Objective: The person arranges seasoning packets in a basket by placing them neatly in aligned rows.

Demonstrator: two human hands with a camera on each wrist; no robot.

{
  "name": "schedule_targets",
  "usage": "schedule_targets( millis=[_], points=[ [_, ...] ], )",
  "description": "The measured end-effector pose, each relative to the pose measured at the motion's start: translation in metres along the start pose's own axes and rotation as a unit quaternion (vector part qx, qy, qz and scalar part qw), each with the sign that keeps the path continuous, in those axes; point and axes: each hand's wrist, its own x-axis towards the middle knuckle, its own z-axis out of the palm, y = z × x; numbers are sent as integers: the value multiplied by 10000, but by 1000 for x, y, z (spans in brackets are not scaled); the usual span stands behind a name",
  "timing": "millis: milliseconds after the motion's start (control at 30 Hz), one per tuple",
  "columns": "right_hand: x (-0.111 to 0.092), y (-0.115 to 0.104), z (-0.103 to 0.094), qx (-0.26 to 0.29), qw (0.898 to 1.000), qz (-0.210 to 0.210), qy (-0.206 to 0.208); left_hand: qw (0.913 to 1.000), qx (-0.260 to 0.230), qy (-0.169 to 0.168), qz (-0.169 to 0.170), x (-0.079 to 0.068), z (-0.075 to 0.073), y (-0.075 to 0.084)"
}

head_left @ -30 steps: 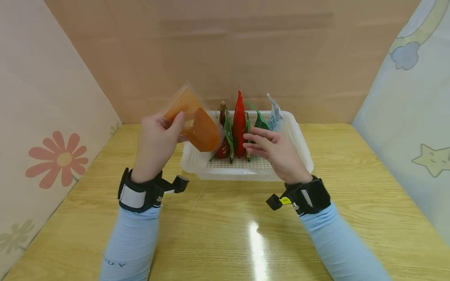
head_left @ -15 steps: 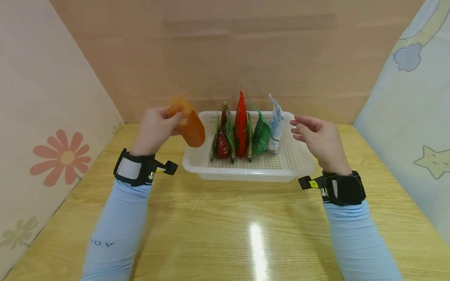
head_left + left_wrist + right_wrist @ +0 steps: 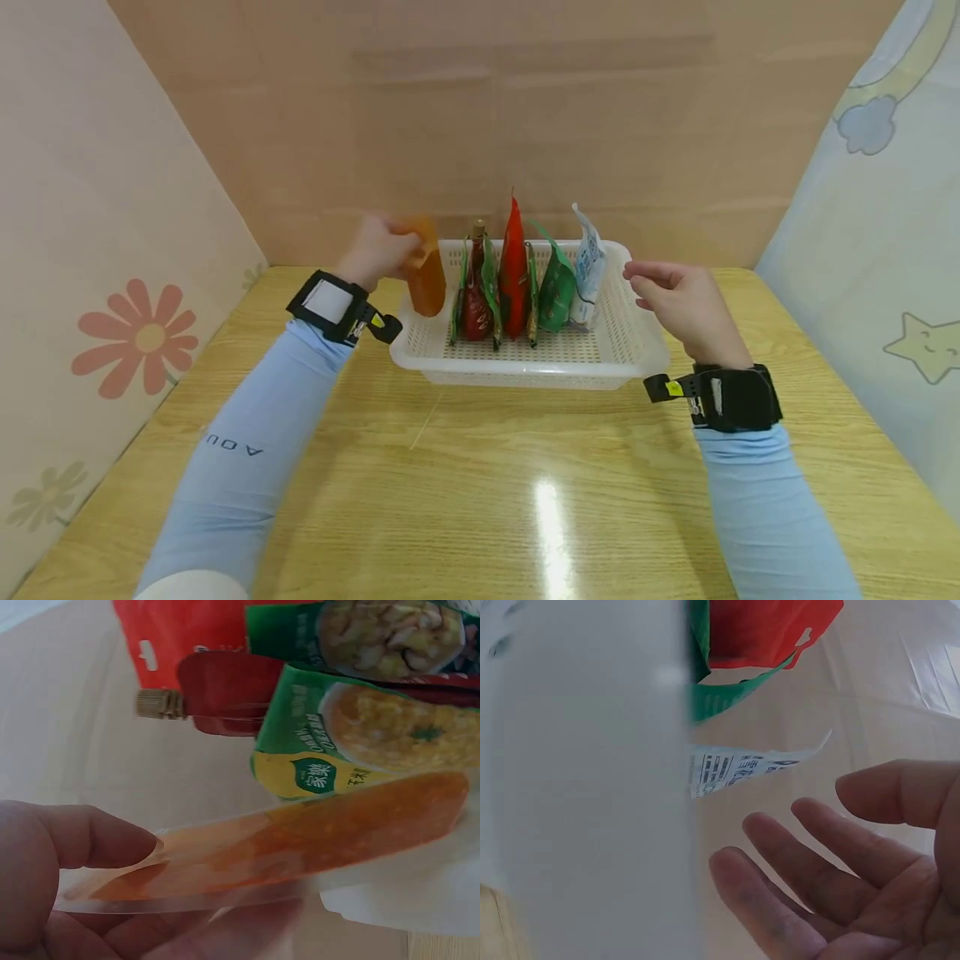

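My left hand (image 3: 378, 250) pinches the top of a clear pouch of orange sauce (image 3: 360, 829) between thumb and fingers. The pouch hangs upright at the left end of a white plastic basket (image 3: 517, 367). Beside it in the basket stand a green soup packet (image 3: 300, 742), a dark red spouted pouch (image 3: 225, 690) with a tan cap, and a tall red packet (image 3: 514, 267). Farther right are a green packet (image 3: 557, 292) and a white-and-blue packet (image 3: 588, 267). My right hand (image 3: 686, 308) holds nothing, its fingers loosely bent just past the basket's right rim.
The basket stands on a wood-grain table (image 3: 480, 467) against a brown paper backdrop (image 3: 525, 117). Patterned panels rise at both sides, with a red flower (image 3: 148, 337) on the left one. A thin pale strip (image 3: 426, 421) lies before the basket.
The right hand has moved from over the basket to its right side. The left hand first drew the orange pouch left, then brought it back right and upright at the basket's left end.
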Motion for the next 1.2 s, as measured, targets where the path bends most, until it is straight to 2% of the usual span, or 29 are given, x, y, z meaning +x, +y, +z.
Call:
schedule_targets(
  millis=[100,233,400,567,700,867,967,1100,1200],
  points=[
    [2,2,0,-106,9999,8,-48,9983,571,144,-12,6,4,-1],
    [3,6,-2,-264,9996,70,24,9914,1281,262,21,11,11,-3],
    [5,9,-4,-330,9994,141,22,9828,1839,-48,-191,19,22,-8],
    [6,10,-2,-291,9995,142,-70,9832,1689,-523,-458,22,27,-12],
    [7,11,-3,-323,9993,168,-67,9834,1544,-811,-497,19,28,-12],
    [7,13,-6,-335,9992,209,-32,9753,1972,-918,-386,13,30,-8],
    [6,14,-6,-350,9991,248,-30,9713,2132,-960,-439,10,30,-6],
    [6,14,-5,-351,9990,278,-40,9737,1985,-972,-545,6,25,-3],
    [6,14,-6,-305,9992,242,-49,9784,1791,-921,-461,-1,20,0]
  ],
)
